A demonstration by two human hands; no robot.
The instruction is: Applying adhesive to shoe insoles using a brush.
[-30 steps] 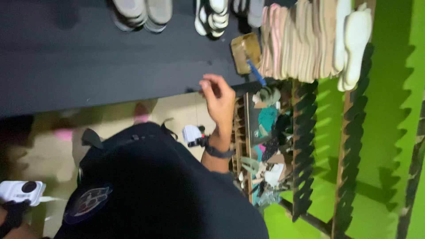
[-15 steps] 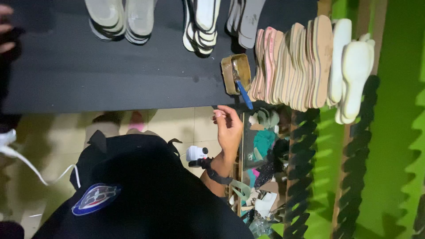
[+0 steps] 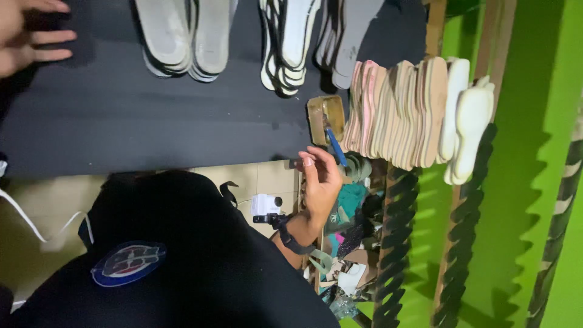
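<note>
Just the one head view here, looking down over a black table (image 3: 152, 127). Three stacks of flat insoles lie along its far edge: a grey stack (image 3: 185, 36), a black-and-white stack (image 3: 285, 42) and a darker stack (image 3: 346, 36). To the right there's a row of soles (image 3: 401, 112) standing on edge, tan and pink ones packed together, with two white ones at the right end; the packed ones are too tight for me to count.

Between the table edge and that row is one small tin (image 3: 325, 115), yellowish, with one blue-handled brush (image 3: 335, 146) sticking out of it. The brush's long axis runs diagonally, the handle pointing down-right toward the person and the head in the tin.

The right hand (image 3: 319, 182) is just below the table edge, wrist bent up, fingers loosely curled with the tips near the brush handle. Looks like it isn't holding anything, though the palm faces away, so I'm not sure. A black wrist strap with a small white camera (image 3: 266, 206) sits on that forearm.

The left hand (image 3: 27, 36) lies flat on the table's top-left corner, fingers spread, nothing in it.
</note>
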